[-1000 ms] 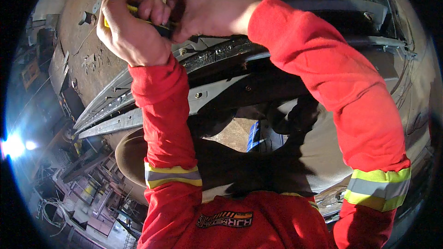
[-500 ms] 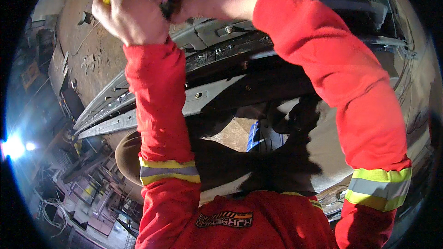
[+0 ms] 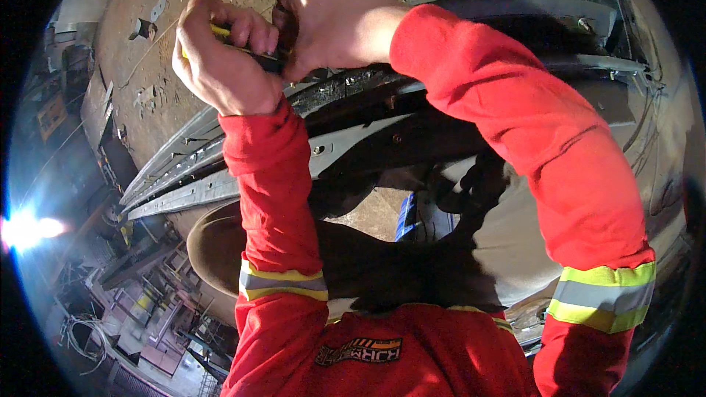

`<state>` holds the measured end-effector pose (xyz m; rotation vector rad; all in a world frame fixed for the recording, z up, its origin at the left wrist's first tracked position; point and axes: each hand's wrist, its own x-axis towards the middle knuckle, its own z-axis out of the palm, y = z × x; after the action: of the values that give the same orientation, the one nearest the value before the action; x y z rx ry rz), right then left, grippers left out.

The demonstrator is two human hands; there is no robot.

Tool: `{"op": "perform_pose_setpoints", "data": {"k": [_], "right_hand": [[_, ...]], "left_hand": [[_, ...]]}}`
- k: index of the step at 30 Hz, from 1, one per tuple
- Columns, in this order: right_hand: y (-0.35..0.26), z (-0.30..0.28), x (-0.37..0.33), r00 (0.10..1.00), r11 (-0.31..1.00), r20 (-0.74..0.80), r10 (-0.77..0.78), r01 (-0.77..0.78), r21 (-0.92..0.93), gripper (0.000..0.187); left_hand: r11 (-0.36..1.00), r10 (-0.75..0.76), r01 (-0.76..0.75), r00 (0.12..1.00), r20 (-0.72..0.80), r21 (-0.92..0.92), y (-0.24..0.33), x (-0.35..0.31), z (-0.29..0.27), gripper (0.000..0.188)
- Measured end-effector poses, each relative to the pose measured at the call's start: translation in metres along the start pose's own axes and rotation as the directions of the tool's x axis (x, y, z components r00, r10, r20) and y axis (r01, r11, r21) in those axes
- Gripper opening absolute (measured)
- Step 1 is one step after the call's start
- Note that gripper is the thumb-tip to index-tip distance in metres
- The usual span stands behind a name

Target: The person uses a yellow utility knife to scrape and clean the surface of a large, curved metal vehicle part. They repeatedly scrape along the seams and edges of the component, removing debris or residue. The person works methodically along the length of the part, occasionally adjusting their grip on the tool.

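Observation:
My left hand [image 3: 220, 66] is closed around a small yellow-and-black object [image 3: 220, 31], most of it hidden by the fingers. Close against it, my right hand [image 3: 334, 18] is bent at the wrist with its fingers curled toward the left one. Those fingers lie in shadow, and what they grip is hidden. Both hands are held over long dark metal bars [image 3: 353, 88] that run side by side, with bolts and holes along them. The nearest bar [image 3: 327, 148] has a grey face lit by the sun or a lamp.
A worn brown metal surface [image 3: 140, 66] lies beyond the bars, with scraps and a thin line on it. Thin cables [image 3: 651, 103] hang at the right. At far left a bright glare [image 3: 26, 229] shines above cluttered metal parts [image 3: 162, 323]. My knee [image 3: 213, 246] is close under the bars.
Both hands have come down and nearer to me, the left also slightly to the right. The left hand keeps hold of the yellow-and-black object.

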<state>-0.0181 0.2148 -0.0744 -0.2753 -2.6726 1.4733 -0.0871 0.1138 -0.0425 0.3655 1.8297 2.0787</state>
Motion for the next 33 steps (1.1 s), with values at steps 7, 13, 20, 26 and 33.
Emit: {"op": "perform_pose_setpoints", "data": {"k": [7, 13, 20, 26, 33], "right_hand": [[0.002, -0.003, 0.0, 0.997, 0.996, 0.045, 0.059, -0.062, 0.07, 0.032], [-0.001, 0.0, 0.007, 0.995, 0.996, 0.047, 0.087, -0.088, 0.007, 0.043], [-0.004, -0.006, 0.005, 0.993, 0.997, 0.094, 0.076, -0.077, 0.001, 0.041], [0.001, 0.001, 0.002, 0.999, 0.997, 0.016, 0.05, -0.051, 0.065, 0.029], [0.008, 0.007, 0.002, 1.0, 0.999, -0.009, 0.013, -0.013, 0.047, 0.029]], "left_hand": [[0.996, 0.025, -0.025, 1.0, -0.004, -0.086, -0.01, 0.002, -0.001, 0.029], [0.994, 0.071, -0.075, 0.996, -0.053, -0.078, -0.011, 0.005, 0.0, 0.027], [0.993, 0.031, -0.036, 0.998, -0.052, -0.112, -0.009, 0.006, -0.002, 0.027], [0.986, -0.046, 0.041, 0.999, -0.027, -0.163, -0.008, 0.006, -0.005, 0.028], [0.997, 0.028, -0.031, 0.998, -0.048, -0.078, -0.014, 0.004, -0.004, 0.029]]}}
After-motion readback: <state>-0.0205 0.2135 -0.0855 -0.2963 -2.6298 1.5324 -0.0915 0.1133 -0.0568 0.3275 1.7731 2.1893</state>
